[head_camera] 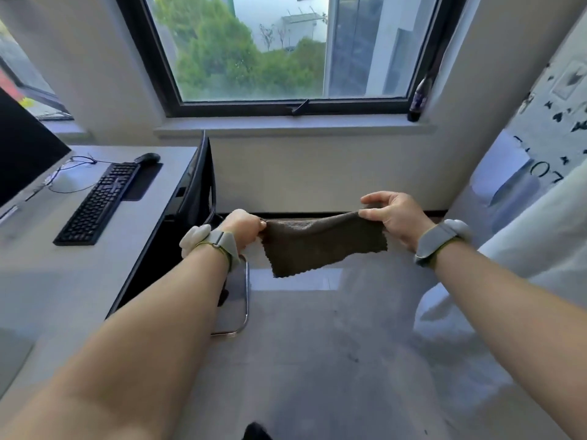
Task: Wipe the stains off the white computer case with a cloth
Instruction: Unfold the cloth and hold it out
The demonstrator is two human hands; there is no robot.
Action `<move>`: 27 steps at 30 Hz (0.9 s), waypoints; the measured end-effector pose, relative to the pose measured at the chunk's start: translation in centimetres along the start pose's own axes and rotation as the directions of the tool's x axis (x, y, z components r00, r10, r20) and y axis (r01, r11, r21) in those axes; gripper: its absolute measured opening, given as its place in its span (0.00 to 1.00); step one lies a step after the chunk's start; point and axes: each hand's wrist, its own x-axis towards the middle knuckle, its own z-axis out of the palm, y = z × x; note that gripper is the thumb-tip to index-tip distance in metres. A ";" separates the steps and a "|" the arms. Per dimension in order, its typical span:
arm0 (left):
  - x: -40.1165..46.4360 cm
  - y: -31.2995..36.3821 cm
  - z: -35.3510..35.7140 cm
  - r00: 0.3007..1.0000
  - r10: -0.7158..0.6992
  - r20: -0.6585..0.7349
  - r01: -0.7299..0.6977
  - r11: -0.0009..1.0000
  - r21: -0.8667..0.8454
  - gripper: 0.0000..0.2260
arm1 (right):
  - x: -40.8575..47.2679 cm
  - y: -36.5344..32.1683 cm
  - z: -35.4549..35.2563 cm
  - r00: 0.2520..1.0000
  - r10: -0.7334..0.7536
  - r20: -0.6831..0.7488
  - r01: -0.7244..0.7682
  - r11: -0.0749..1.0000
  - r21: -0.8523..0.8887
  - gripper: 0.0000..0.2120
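Note:
A dark brown cloth (320,246) hangs stretched out between my two hands, above the grey floor. My left hand (243,228) grips its left top corner in a fist. My right hand (392,217) pinches the right top corner between thumb and fingers. The cloth's lower edge is jagged and hangs free. No white computer case shows plainly in this view.
A grey desk (47,274) at left carries a black keyboard (98,203), a mouse (147,158) and a monitor (22,154). A black chair (200,182) stands beside the desk. A window (286,49) with a bottle (419,96) on its sill is ahead. A white sheet (536,198) lies at right.

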 end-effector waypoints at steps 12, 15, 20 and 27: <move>18.8 5.9 -5.1 0.993 0.115 -0.021 -0.104 0.792 -0.602 0.11 | 19.9 -5.0 1.9 0.997 0.079 0.021 -0.077 0.993 -0.086 0.16; 25.1 11.1 -5.8 0.999 0.051 0.004 -0.038 0.782 -0.622 0.11 | 27.1 -8.9 2.9 0.985 0.081 -0.154 -0.101 0.987 -0.127 0.18; 31.7 19.6 -5.2 0.893 0.347 0.286 -0.129 0.807 -0.577 0.21 | 36.1 -15.9 8.7 0.991 0.134 -0.025 -0.136 0.989 -0.064 0.16; 40.8 24.4 -5.4 0.901 0.423 0.098 -0.367 0.863 -0.347 0.10 | 46.0 -17.2 8.2 0.997 -0.079 -0.010 0.078 0.995 -0.068 0.08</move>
